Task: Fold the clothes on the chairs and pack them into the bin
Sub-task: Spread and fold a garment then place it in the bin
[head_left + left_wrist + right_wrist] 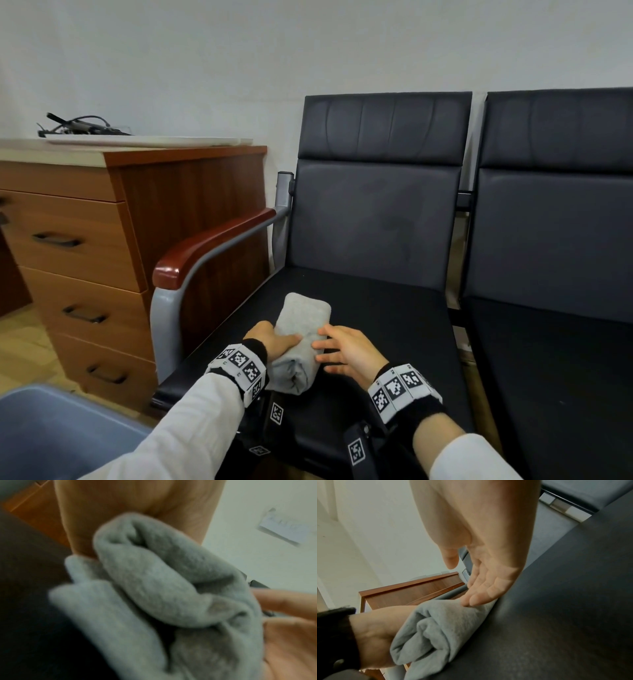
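Note:
A grey garment [301,329] lies folded into a thick roll on the black seat of the left chair [383,308]. My left hand [274,342] grips the roll from its left side, thumb across the top. In the right wrist view the same left hand [375,626] cups the roll's near end [440,628]. My right hand [346,349] is open, its straight fingers [477,596] touching the roll's right edge. The left wrist view is filled by the blurred grey folds [154,588]. A blue-grey bin [51,431] stands at the lower left.
A second black chair [555,342] stands to the right, its seat bare. The left chair's wooden armrest [212,243] runs between the garment and a brown drawer cabinet [85,257]. A white tray with cables [102,135] sits on the cabinet.

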A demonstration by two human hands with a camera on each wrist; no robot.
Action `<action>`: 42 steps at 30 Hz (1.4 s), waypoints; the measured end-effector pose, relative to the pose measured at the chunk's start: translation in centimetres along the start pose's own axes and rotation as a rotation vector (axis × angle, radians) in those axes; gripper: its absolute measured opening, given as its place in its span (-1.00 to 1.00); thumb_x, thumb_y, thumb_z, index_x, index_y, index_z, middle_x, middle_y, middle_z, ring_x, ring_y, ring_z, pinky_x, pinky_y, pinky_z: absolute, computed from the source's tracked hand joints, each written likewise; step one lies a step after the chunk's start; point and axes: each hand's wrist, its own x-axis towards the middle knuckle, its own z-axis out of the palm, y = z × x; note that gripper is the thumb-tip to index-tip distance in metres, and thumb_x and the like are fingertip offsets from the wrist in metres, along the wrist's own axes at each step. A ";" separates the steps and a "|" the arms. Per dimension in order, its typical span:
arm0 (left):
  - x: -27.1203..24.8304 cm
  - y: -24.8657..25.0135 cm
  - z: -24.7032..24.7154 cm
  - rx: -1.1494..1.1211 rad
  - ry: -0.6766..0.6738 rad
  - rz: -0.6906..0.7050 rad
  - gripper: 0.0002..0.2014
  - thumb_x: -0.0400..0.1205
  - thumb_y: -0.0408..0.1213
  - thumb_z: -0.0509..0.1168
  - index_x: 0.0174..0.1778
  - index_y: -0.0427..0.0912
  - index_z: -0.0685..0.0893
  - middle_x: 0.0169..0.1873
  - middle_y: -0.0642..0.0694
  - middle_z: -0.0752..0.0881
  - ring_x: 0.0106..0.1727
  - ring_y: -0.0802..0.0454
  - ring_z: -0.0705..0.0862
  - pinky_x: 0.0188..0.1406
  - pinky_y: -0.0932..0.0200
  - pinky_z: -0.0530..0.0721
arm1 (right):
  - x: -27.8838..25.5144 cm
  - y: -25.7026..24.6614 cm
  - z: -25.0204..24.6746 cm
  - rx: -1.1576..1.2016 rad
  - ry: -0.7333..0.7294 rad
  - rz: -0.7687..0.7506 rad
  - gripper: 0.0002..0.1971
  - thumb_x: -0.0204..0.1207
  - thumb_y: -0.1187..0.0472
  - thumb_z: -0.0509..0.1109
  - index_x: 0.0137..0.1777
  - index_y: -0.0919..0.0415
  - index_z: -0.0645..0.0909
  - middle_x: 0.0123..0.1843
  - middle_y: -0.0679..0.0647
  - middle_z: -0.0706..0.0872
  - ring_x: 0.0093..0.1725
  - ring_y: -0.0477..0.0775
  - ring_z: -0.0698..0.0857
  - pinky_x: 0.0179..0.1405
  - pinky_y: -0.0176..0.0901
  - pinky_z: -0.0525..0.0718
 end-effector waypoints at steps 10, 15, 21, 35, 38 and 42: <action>-1.1 1.1 0.0 -0.594 -0.192 0.408 -0.58 0.52 -0.04 0.43 0.19 -0.23 0.61 0.05 -0.20 0.76 0.13 -0.11 0.74 0.21 -0.05 0.69 | -0.3 1.0 -2.4 0.345 0.055 0.169 -0.42 0.49 -0.16 0.43 0.28 0.28 0.47 0.07 0.35 0.75 0.01 0.27 0.79 -0.12 0.04 0.77; -1.9 1.4 0.3 -0.511 -0.489 0.413 -0.21 0.22 0.29 0.51 0.25 -0.17 0.65 0.10 -0.13 0.78 0.19 0.00 0.73 0.25 0.10 0.63 | 0.4 0.5 -3.0 0.508 0.148 0.057 -0.48 0.46 -0.07 0.46 0.22 0.35 0.59 0.00 0.25 0.74 -0.07 0.20 0.74 -0.20 0.02 0.75; -2.5 0.3 1.3 -0.552 -0.709 0.170 -0.23 0.20 0.06 0.64 0.22 -0.32 0.64 0.08 -0.24 0.77 0.11 -0.11 0.75 0.09 0.05 0.72 | 1.1 1.2 -4.4 0.372 0.586 -0.019 -0.31 0.17 0.07 0.62 0.32 0.24 0.55 0.13 0.20 0.73 0.08 0.23 0.73 0.17 0.19 0.71; -4.9 -5.9 -8.0 -0.800 -0.254 0.120 -0.66 0.64 -0.28 0.30 0.33 -0.28 0.57 0.16 -0.24 0.69 0.15 -0.16 0.69 0.06 -0.05 0.74 | -1.5 -1.3 -1.7 0.013 0.196 -0.141 -0.20 0.43 0.32 0.49 0.60 0.00 0.17 0.24 0.11 0.58 0.21 0.16 0.63 0.23 0.18 0.63; -5.8 -10.2 -11.8 -0.664 -0.021 0.148 -0.67 0.70 -0.17 0.21 0.32 -0.24 0.56 0.12 -0.19 0.69 0.15 -0.12 0.66 0.06 -0.04 0.68 | -2.3 -2.4 4.5 -0.301 0.112 -0.203 -0.20 0.48 0.13 0.50 0.62 0.02 0.11 0.33 0.12 0.54 0.28 0.12 0.59 0.25 0.06 0.60; -7.8 -18.0 -15.5 -0.356 0.342 0.123 -0.66 0.69 -0.05 0.18 0.22 -0.22 0.60 0.07 -0.15 0.71 0.10 -0.09 0.67 0.09 -0.01 0.65 | -2.6 -3.3 13.6 -0.492 0.004 -0.380 -0.51 0.54 0.14 0.41 0.39 0.00 0.28 0.22 0.08 0.61 0.15 0.06 0.65 0.14 -0.01 0.67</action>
